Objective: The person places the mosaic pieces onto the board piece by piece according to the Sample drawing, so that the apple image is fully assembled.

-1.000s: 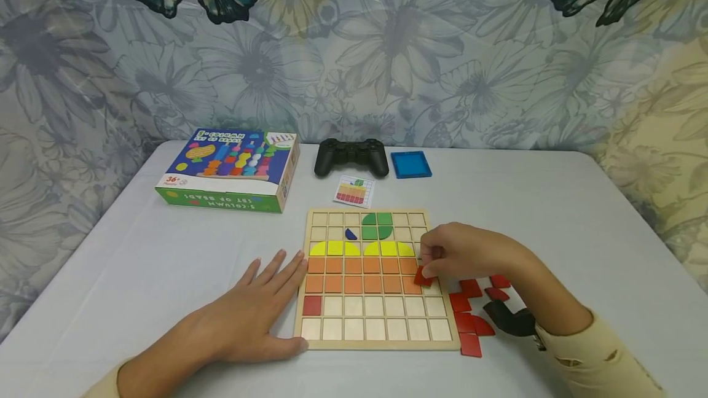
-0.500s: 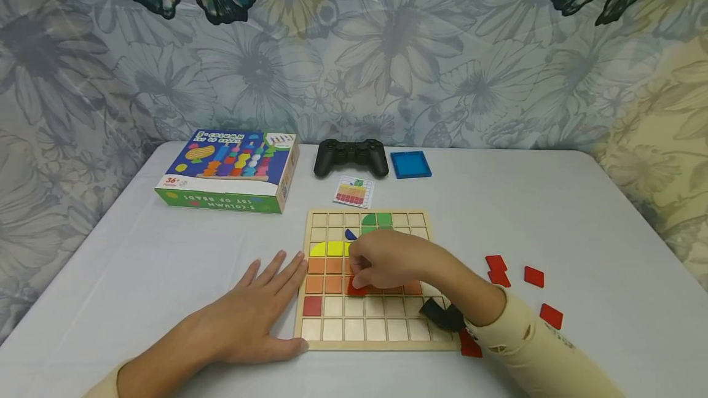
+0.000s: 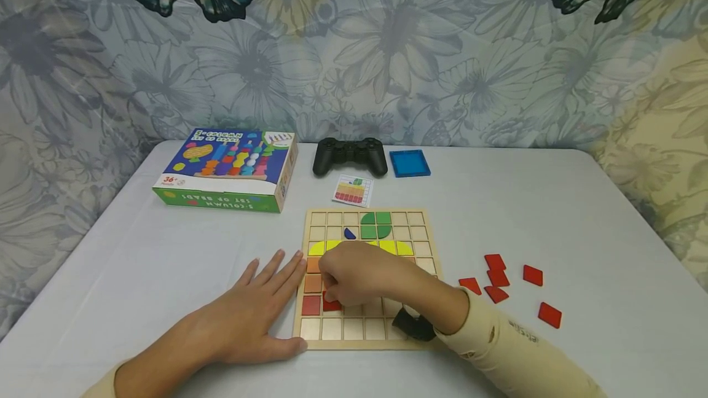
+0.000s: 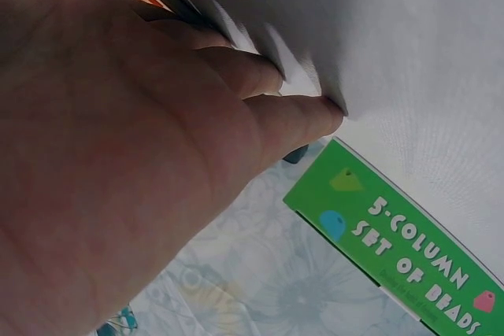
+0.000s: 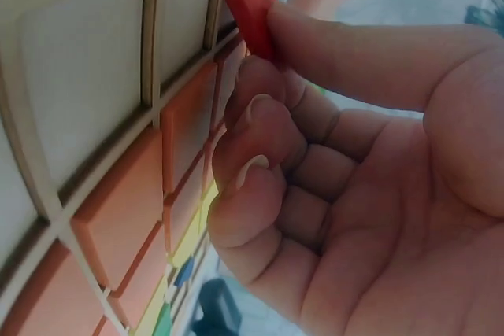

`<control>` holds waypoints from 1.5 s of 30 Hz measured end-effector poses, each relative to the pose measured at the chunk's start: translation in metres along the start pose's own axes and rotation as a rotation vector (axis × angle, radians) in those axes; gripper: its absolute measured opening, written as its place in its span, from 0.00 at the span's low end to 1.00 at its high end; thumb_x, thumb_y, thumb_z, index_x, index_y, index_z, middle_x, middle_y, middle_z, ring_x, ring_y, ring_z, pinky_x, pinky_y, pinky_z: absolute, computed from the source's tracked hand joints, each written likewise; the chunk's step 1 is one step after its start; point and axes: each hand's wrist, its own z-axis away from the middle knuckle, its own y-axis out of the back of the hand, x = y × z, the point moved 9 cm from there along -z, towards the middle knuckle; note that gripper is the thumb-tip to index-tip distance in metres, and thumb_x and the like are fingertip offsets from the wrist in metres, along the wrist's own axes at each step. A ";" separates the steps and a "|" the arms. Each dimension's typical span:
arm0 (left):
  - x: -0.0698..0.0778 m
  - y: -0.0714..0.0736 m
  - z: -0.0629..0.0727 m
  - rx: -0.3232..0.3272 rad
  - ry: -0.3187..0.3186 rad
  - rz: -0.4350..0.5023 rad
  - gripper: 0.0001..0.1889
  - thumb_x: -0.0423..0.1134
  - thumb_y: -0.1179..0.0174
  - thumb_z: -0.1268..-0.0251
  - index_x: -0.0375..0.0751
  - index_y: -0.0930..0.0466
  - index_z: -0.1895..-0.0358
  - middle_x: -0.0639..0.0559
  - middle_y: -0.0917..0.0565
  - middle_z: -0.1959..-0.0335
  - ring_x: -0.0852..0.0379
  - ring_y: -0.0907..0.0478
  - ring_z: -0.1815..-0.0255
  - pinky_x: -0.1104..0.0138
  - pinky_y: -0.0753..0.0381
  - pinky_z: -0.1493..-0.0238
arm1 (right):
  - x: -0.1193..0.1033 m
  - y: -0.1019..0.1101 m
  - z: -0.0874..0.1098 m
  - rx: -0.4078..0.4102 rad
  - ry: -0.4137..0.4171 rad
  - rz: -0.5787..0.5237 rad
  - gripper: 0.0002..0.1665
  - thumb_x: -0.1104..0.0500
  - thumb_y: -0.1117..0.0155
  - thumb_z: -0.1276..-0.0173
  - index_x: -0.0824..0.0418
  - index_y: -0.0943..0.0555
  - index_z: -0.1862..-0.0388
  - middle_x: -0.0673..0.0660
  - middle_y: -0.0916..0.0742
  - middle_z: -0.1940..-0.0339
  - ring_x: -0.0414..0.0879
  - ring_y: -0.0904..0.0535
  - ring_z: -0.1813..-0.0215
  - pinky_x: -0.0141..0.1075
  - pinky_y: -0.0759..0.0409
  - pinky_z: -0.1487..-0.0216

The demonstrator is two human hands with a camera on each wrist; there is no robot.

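My right hand point(image 3: 359, 272) pinches a red square tile point(image 3: 332, 304) between thumb and fingers, over the second cell of the red row on the wooden grid board point(image 3: 376, 344). In the right wrist view the red tile point(image 5: 250, 9) is tilted at the thumb tip, its edge at a cell's divider. A dark red tile point(image 3: 311, 306) sits in the cell to its left. Orange, yellow, green and blue tiles fill cells farther up, some hidden behind the hand. My left hand point(image 3: 243, 315) lies flat with spread fingers, its fingertips and thumb at the board's left edge.
Several loose red tiles point(image 3: 498, 278) lie right of the board. Behind it are a small pattern card point(image 3: 353, 191), a black game controller point(image 3: 350, 157) and a blue tray point(image 3: 410, 163). A bead-set box point(image 3: 227, 171) stands at the back left.
My right hand has carried the red tile leftward across the board and down to the red row, uncovering loose red tiles at the right. The left hand has stayed in place.
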 end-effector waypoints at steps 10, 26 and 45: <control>0.001 0.003 0.001 0.007 -0.020 0.011 0.57 0.78 0.50 0.42 0.44 0.54 0.18 0.53 0.56 0.17 0.45 0.64 0.19 0.36 0.56 0.28 | -0.009 -0.002 0.006 0.053 0.018 0.021 0.16 0.64 0.28 0.37 0.52 0.22 0.80 0.44 0.22 0.84 0.39 0.26 0.75 0.30 0.27 0.73; -0.001 0.000 -0.002 -0.028 0.040 -0.012 0.59 0.80 0.49 0.46 0.48 0.54 0.18 0.54 0.57 0.17 0.48 0.66 0.19 0.38 0.58 0.27 | 0.109 0.016 0.100 0.042 -0.196 -0.081 0.13 0.66 0.26 0.42 0.50 0.20 0.72 0.47 0.23 0.76 0.43 0.27 0.68 0.36 0.25 0.69; -0.002 -0.003 -0.002 -0.029 0.043 -0.015 0.59 0.81 0.50 0.47 0.48 0.55 0.18 0.55 0.58 0.17 0.48 0.66 0.19 0.38 0.58 0.27 | 0.165 0.005 0.132 -0.016 -0.348 -0.218 0.16 0.66 0.23 0.45 0.55 0.24 0.71 0.51 0.22 0.77 0.44 0.24 0.76 0.38 0.22 0.71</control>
